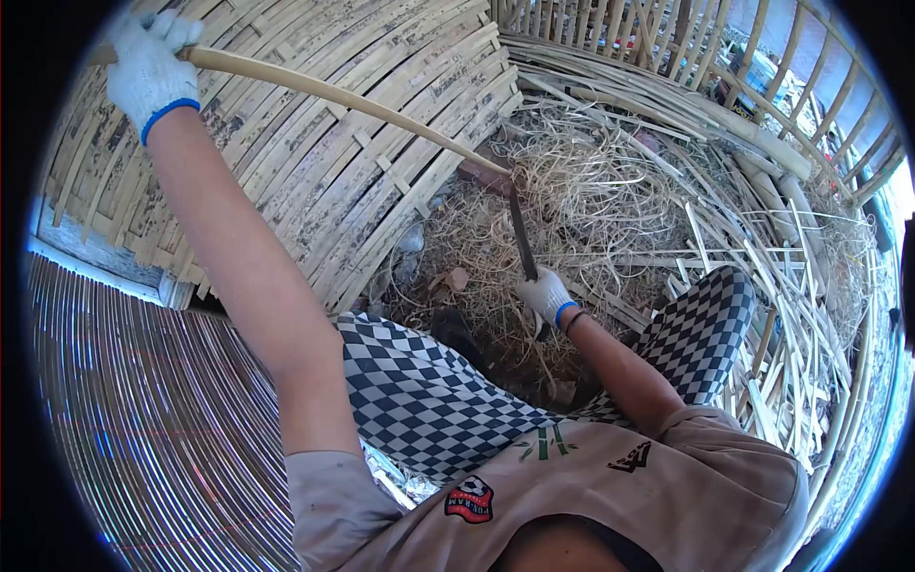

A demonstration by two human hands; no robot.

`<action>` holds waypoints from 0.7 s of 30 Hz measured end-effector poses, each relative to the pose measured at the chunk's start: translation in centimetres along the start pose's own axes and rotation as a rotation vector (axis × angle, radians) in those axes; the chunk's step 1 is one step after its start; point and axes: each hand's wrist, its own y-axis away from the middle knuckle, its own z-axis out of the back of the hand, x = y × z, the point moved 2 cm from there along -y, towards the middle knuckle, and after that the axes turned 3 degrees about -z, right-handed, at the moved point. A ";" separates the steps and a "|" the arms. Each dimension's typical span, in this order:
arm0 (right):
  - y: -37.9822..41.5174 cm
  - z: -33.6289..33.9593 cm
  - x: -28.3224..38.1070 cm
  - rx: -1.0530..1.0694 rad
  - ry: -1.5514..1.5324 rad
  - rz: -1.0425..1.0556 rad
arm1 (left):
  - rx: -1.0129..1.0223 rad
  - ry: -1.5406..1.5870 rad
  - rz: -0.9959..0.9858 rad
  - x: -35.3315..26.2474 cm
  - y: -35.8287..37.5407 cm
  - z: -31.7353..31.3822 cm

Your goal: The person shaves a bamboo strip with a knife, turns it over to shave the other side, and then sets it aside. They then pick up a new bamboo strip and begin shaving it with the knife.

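Note:
My left hand point(152, 78), in a white glove with a blue cuff, is raised at the upper left and closed around a long bamboo strip point(315, 86). The strip slopes down to the right, its far end low near a reddish brick point(484, 172). In my right hand point(545, 296), also gloved, is a long dark-bladed knife point(521, 238), gripped low between my knees. The blade points away from me, and its tip meets the strip's lower end in this view. Curly bamboo shavings point(610, 186) lie around the blade.
A woven bamboo panel point(286, 143) stands at the left behind the strip. Split bamboo pieces point(777, 400) are heaped on the right, with bamboo poles point(705, 114) farther back. A slatted bamboo fence point(658, 38) closes off the back. Striped corrugated-looking material point(162, 410) covers the lower left.

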 end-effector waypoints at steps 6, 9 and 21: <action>0.4 -0.5 2.1 0.002 -0.332 -0.195 | 0.077 -0.011 -0.036 1.2 -3.4 3.2; -1.6 -1.7 -0.2 -0.192 -0.048 -0.061 | 0.014 -0.084 -0.063 1.5 -4.0 3.3; -5.9 0.0 4.1 -0.192 0.128 0.057 | -0.154 -0.246 -0.138 2.3 -4.7 5.1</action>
